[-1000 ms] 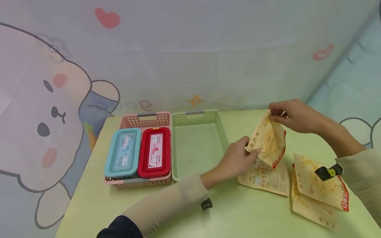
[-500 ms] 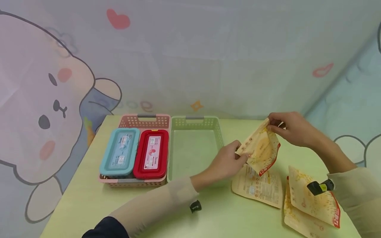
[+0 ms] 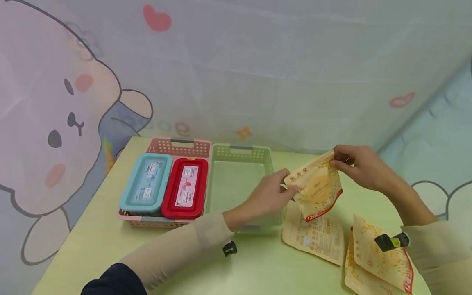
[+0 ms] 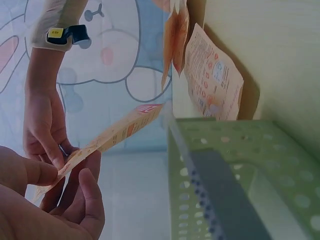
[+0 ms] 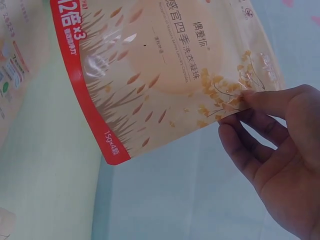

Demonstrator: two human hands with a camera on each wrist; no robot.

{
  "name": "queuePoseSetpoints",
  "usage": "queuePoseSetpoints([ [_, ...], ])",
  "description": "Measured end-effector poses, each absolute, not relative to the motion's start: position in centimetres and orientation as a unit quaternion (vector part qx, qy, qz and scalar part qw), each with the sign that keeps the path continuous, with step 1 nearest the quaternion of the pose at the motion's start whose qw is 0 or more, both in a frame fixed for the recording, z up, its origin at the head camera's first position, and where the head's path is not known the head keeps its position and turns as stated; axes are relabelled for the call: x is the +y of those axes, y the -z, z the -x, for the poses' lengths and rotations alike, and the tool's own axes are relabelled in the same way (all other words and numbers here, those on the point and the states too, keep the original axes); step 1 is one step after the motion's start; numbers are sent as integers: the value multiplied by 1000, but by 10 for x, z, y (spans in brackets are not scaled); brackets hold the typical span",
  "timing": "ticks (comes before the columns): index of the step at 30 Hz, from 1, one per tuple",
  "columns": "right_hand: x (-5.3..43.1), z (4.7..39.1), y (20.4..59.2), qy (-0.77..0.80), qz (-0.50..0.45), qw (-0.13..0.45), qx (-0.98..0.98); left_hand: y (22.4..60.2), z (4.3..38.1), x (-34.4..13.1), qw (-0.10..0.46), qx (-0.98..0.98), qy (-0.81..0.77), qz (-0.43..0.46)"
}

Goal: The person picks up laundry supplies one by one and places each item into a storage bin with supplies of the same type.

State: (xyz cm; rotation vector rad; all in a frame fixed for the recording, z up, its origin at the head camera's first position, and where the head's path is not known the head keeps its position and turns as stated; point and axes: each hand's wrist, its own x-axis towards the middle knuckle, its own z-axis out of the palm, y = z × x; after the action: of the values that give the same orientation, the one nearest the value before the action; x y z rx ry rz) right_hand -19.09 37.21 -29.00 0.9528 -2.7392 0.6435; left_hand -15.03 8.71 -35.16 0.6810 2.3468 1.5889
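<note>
A cream laundry capsule pouch [image 3: 318,186] with a red lower edge is held up between both hands. My left hand [image 3: 271,191] pinches its left corner, thumb on the printed face. My right hand [image 3: 359,166] pinches the upper right corner between thumb and fingers. The right wrist view shows the pouch's printed front [image 5: 165,65], with "Laundry Capsules" lettering and yellow flowers by the thumb. Seen from the left wrist, the pouch [image 4: 117,131] is nearly edge-on. Below it a second pouch [image 3: 315,235] lies on the table, its text side up.
Two more pouches [image 3: 380,256] overlap under the right forearm. A green basket [image 3: 237,184] stands left of the held pouch. Beside it, a pink basket [image 3: 158,221] carries a blue-lidded box [image 3: 146,183] and a red-lidded box [image 3: 186,188]. A printed curtain [image 3: 313,73] hangs behind the table.
The view has shifted, so the pouch and both hands sit lower and slightly left in it. The pouch's face has turned more toward the head camera. Both hands keep their grip.
</note>
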Motion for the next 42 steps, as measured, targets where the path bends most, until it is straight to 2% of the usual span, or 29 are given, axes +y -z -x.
queuePoseSetpoints([
  [22,347,187,292,-247,-311,103,-912,336,164,46,90,823,-508,-238],
  [37,334,194,280,-249,-300,116,-914,328,178,37,65,837,-490,-233],
  [42,330,198,282,-240,-307,136,-911,326,185,33,59,845,-481,-226],
])
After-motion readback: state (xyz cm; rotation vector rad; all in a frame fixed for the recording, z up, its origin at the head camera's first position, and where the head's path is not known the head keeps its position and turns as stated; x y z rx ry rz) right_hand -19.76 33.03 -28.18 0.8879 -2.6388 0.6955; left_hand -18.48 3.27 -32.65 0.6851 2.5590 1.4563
